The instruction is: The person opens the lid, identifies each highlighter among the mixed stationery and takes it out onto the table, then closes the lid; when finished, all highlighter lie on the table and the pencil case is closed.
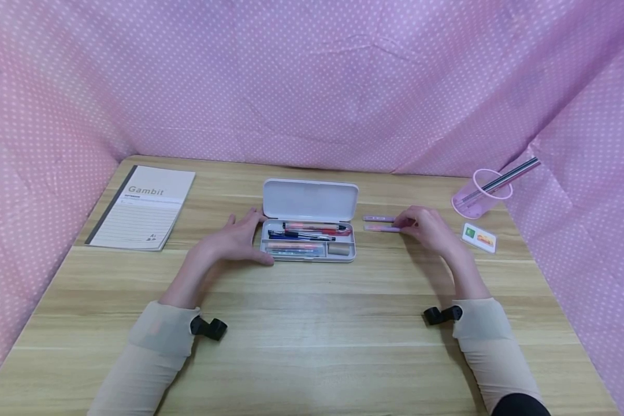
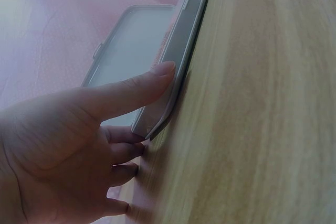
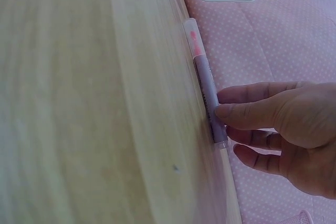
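1. My right hand (image 1: 427,228) pinches the near pen (image 3: 208,97), purple-bodied with a clear cap, between thumb and forefinger close to its end; the pen's cap points away from my palm, towards my left hand.
2. My left hand (image 1: 234,240) is spread wide, its thumb laid against the front wall of the pencil case (image 1: 307,259) and its other fingers fanned around the left end.
3. The case lies between my hands, lid (image 1: 310,199) up, with assorted pens (image 1: 312,226) and a grey block (image 1: 338,249) inside.
4. Another purple pen (image 1: 378,218) lies just beyond the one I'm pinching, roughly parallel to it.
5. Right of my right hand is a white block with a green-and-orange picture (image 1: 479,238); beyond it, a pink cup (image 1: 473,208) leans, holding pencils (image 1: 512,175).
6. Beyond my left hand, further left, a notebook (image 1: 140,214) lies on the table (image 1: 312,335).
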A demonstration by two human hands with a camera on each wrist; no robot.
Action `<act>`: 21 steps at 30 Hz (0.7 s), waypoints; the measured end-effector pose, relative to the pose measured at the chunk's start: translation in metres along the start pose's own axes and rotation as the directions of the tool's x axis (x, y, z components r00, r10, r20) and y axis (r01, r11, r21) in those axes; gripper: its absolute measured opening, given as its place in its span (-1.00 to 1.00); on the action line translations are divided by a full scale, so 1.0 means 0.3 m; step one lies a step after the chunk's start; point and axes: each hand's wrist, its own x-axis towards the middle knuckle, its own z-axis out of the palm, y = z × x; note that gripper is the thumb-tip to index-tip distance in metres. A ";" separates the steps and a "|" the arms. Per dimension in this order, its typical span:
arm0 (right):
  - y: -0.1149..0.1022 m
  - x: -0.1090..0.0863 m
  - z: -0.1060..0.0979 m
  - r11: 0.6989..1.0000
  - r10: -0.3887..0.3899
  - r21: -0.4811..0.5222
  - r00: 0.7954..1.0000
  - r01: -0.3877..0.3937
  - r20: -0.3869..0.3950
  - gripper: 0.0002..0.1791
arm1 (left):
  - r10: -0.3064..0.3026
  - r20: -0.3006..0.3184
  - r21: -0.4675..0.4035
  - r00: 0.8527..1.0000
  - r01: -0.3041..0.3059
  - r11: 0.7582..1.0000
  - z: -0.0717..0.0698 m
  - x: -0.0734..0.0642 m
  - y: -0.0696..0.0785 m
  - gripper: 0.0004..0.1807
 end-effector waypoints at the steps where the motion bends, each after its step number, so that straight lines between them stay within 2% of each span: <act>1: -0.001 -0.001 0.000 1.000 0.001 0.003 1.000 -0.001 0.000 -0.81 | 0.001 0.000 0.001 1.000 -0.001 1.000 0.000 0.000 0.000 0.18; 21: -0.009 -0.003 -0.009 1.000 -0.005 0.011 0.999 0.005 -0.034 -0.84 | 0.003 -0.001 -0.008 1.000 -0.003 1.000 0.001 0.002 -0.002 0.16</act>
